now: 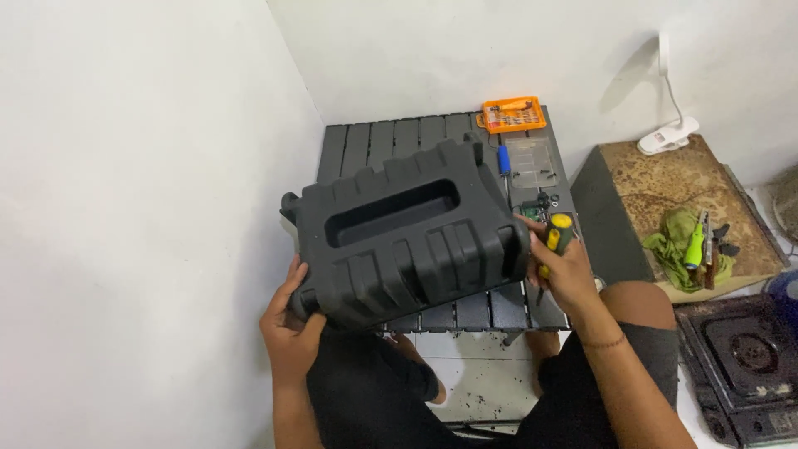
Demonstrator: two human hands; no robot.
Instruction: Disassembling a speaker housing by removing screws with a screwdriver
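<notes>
Casing [399, 241] — black, ribbed, with recessed oblong slot.

the big black case [403, 241] hides the middle of the counter [366, 141] and the left hand's [289, 328] fingertips. the screwdriver's [555, 241] tip is hidden behind the right hand [569, 274]. the small parts by the clear lid [532, 162] are too tiny to tell. the stove [744, 366] is cut off at the right edge.

Matt black ribbed plastic casing [407, 241]; slatted dark plastic desk [374, 137]; glossy yellow-black screwdriver [555, 237] handle; crumpled green cloth [677, 241].
</notes>
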